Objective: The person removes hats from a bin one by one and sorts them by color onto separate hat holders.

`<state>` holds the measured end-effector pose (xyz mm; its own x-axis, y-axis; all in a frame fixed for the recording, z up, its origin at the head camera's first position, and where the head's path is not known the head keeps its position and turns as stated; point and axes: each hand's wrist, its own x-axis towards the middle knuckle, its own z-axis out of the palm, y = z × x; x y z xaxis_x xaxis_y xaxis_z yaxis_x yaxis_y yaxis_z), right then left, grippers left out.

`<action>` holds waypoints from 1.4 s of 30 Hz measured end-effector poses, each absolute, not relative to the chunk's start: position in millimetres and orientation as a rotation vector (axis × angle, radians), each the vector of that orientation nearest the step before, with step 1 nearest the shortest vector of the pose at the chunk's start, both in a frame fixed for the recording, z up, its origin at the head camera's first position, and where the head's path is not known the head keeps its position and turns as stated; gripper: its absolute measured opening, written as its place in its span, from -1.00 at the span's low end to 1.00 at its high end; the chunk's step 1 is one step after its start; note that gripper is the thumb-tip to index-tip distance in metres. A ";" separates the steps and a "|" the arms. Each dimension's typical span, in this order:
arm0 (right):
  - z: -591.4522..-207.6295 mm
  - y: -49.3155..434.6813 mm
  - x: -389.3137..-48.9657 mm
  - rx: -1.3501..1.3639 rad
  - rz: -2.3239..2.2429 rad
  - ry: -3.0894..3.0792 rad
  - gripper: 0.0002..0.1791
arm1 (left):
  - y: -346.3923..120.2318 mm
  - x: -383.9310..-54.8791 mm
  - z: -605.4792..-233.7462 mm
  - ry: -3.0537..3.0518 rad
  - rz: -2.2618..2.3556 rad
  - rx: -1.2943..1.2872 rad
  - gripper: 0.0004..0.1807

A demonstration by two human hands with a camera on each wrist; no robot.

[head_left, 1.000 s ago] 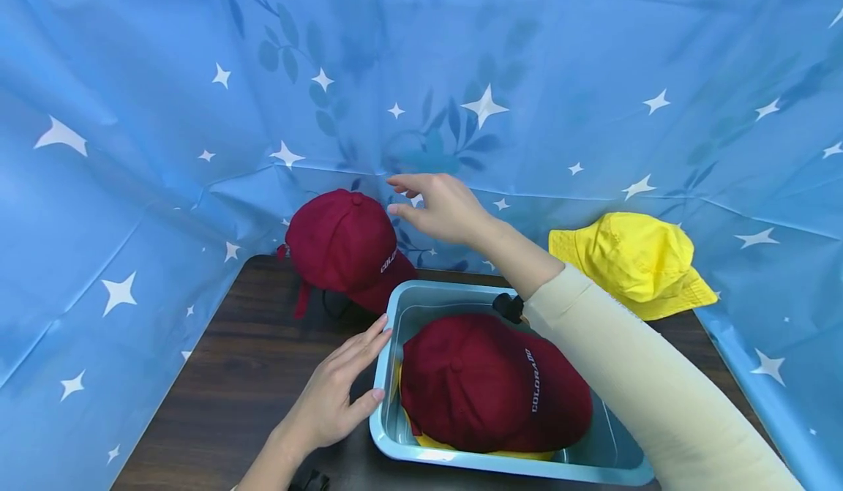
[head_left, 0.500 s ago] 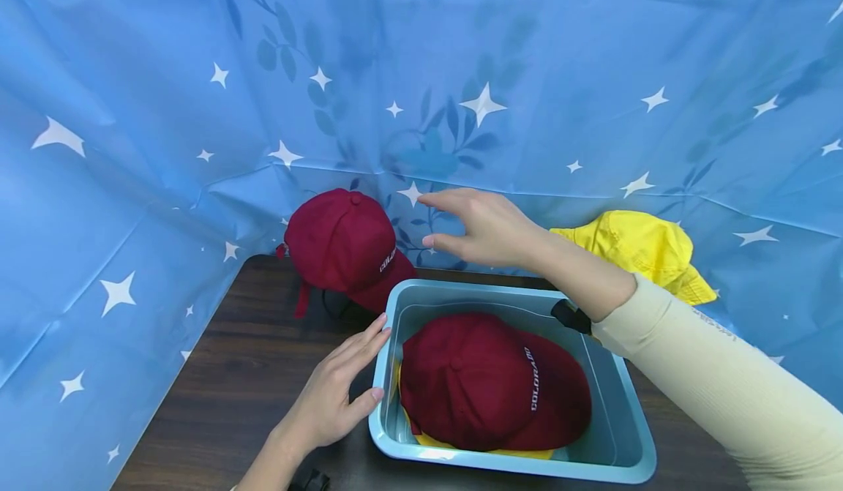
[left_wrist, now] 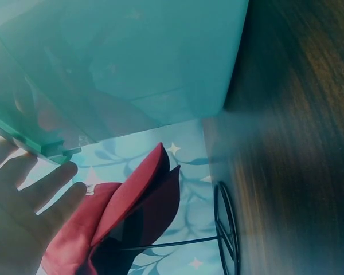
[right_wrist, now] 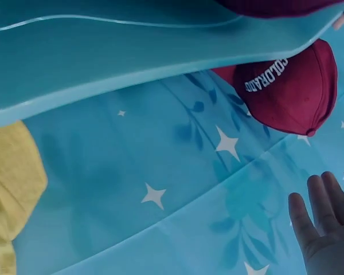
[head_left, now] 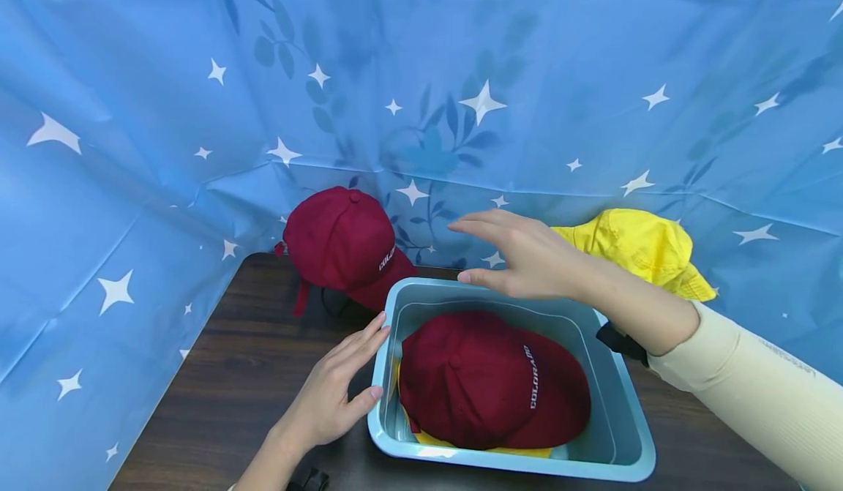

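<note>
A blue plastic bin (head_left: 615, 432) holds a dark red baseball cap (head_left: 487, 385) lettered COLORADO, with a yellow edge of something (head_left: 527, 452) showing beneath it. My left hand (head_left: 332, 388) rests its straight fingers against the bin's left rim. Over the bin's far rim hovers my right hand (head_left: 527, 253), fingers extended and holding nothing. Behind the bin at left, a second dark red cap (head_left: 339, 238) sits raised on a black wire stand (left_wrist: 226, 229), seen in the left wrist view. A yellow bucket hat (head_left: 635, 249) stands at the back right, partly behind my right forearm.
The dark wood table (head_left: 217, 374) carries the bin. A blue curtain (head_left: 421, 74) with white stars hangs along the back and both sides. A black strap (head_left: 622, 345) is on my right wrist.
My right hand has moved from beside the rear red cap rightward and down, over the bin's far rim. My left hand and the caps have stayed in place.
</note>
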<state>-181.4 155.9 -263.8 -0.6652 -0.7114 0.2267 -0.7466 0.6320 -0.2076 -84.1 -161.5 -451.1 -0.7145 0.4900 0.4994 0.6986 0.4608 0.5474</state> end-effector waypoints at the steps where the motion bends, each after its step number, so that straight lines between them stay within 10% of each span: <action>1: -265.5 158.8 -179.6 1.227 0.436 -2.724 -0.23 | -161.2 -84.0 -451.1 -2.445 -1.105 -1.018 -0.25; 42: -322.6 175.7 -134.9 1.574 0.484 -2.854 -0.25 | -161.9 -84.2 -454.5 -2.435 -1.096 -1.009 -0.23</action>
